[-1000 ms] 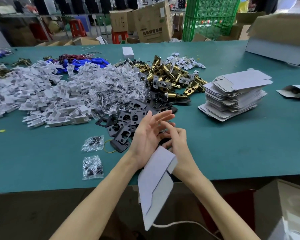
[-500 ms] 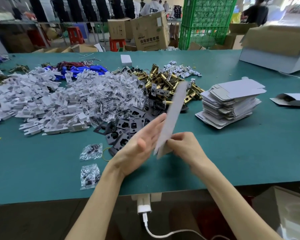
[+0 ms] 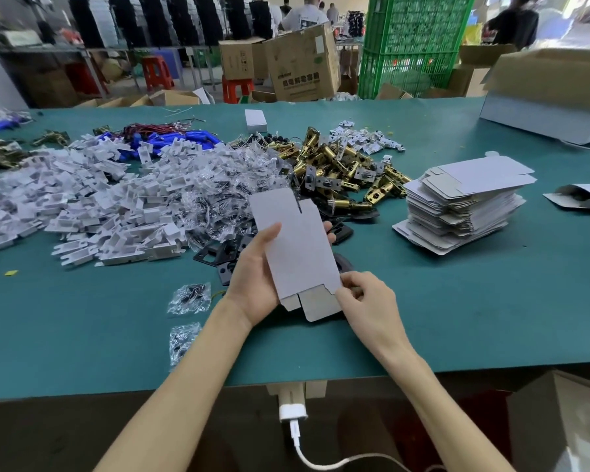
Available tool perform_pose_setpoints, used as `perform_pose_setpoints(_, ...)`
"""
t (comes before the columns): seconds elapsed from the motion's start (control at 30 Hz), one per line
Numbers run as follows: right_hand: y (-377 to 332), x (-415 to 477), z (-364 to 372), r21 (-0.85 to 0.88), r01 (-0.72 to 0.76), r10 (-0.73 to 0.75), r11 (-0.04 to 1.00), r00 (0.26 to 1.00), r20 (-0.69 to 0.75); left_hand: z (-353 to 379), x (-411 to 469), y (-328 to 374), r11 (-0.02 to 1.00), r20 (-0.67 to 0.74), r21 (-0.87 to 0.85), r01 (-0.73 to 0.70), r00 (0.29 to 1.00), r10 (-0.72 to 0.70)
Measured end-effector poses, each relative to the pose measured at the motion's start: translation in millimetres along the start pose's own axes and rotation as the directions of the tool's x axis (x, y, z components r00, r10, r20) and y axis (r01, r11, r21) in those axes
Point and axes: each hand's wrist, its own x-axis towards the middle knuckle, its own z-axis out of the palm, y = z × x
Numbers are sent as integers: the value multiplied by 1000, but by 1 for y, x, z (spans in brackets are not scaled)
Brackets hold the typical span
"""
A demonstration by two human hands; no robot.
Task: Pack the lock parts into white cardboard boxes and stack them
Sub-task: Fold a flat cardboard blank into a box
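A green counter point(image 3: 457, 301) in a busy workshop carries heaps of lock parts. Over its near middle, a flat white cardboard box point(image 3: 297, 247) is held off the surface, its top leaning towards eleven o'clock. The left hand point(image 3: 252, 284) grips the box's left edge, thumb on the front and fingers curled behind. The right hand point(image 3: 368, 301) pinches the box's five o'clock corner. A stack of flat boxes point(image 3: 464, 202) lies at two o'clock, brass latches point(image 3: 348, 168) at twelve and white plastic pieces point(image 3: 82, 206) at ten.

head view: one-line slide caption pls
Left hand and right hand hold a flat white cardboard box blank over the green table.
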Motion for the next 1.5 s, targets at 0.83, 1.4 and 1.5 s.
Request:
perform_pose_setpoints(0.83,9,1,-1,347,162,-194,924,979,58,5,-6,-14,991,235,135,-4,972,-28)
perform_pose_setpoints(1.4,1,-13,10,-178,334,-355,926,930,-99,21,-12,-17,973,95,232,20,995,-43)
perform_pose_setpoints(1.5,-2,-16,10,-221,328,-353,919,931,-88,23,-10,-16,963,73,270,20,997,-41)
